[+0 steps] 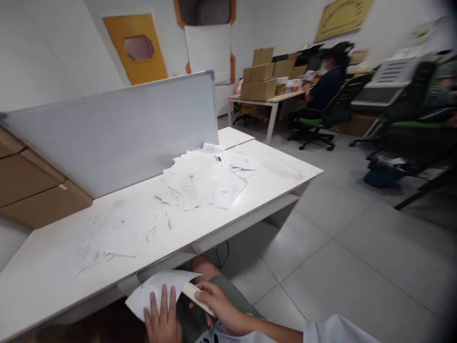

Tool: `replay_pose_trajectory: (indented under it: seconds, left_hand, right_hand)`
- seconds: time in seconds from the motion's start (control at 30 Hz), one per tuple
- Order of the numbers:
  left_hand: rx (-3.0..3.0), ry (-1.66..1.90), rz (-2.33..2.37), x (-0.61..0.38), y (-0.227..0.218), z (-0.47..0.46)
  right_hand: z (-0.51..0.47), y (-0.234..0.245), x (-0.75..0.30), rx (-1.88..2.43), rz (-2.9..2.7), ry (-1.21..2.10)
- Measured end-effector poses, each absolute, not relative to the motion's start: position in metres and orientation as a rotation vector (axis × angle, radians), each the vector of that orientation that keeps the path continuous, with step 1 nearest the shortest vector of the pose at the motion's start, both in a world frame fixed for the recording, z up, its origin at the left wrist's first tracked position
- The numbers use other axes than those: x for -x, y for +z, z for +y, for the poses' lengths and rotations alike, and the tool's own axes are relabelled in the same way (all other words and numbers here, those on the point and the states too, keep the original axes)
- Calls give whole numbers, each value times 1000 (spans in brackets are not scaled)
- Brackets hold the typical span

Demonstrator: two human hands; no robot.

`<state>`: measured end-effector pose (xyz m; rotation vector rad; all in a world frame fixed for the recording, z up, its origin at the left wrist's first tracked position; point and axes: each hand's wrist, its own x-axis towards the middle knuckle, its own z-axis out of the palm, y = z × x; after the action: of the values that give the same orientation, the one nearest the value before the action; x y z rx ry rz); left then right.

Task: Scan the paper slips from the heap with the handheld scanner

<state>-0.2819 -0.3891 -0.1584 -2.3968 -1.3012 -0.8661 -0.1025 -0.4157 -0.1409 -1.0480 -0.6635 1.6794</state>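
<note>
A white sheet of paper (164, 281) is low in the view, over my lap and close to the table's front edge. My left hand (163, 317) lies across it with fingers stretched out and spread; its thumb does not show. Just to the right, my right hand (217, 302) is wrapped round a slim cream-coloured tool (192, 290). The tool's front end is beside the paper's right edge, and I cannot make out its exact kind. On the white table (214, 233) is a loose heap of printed papers (203, 183).
Thin paper scraps (121, 255) and dark smudges lie on the table. A pale divider panel (117, 138) stands along its back, beside cardboard boxes (39, 181) at left. Farther off, a person (326, 90) sits at another desk stacked with cartons (259, 81). Tiled floor (342, 276) extends right.
</note>
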Motion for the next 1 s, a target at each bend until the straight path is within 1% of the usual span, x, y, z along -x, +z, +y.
replay_pose_trajectory:
  seconds: [0.13,0.33,0.5,0.73,1.0]
  left_hand:
    - [2456,-870,-1301,286,-154,-395]
    - [2354,-891,-1242,282,-148,-404]
    - [2358,-928,-1292,272,-150,-413]
    - [2355,-982,-1348,271,-154,-416]
    - [2375,-993,-1363,271,-151,-415]
  right_hand:
    - [-418,-134,102,1043,-601,1715]
    - [-428,-131,104,927,-516,1944]
    - [-430,-129,105,949,-484,1921]
    - [-432,-124,97,808,-474,1904]
    - [-429,-123,95,770,-474,1985]
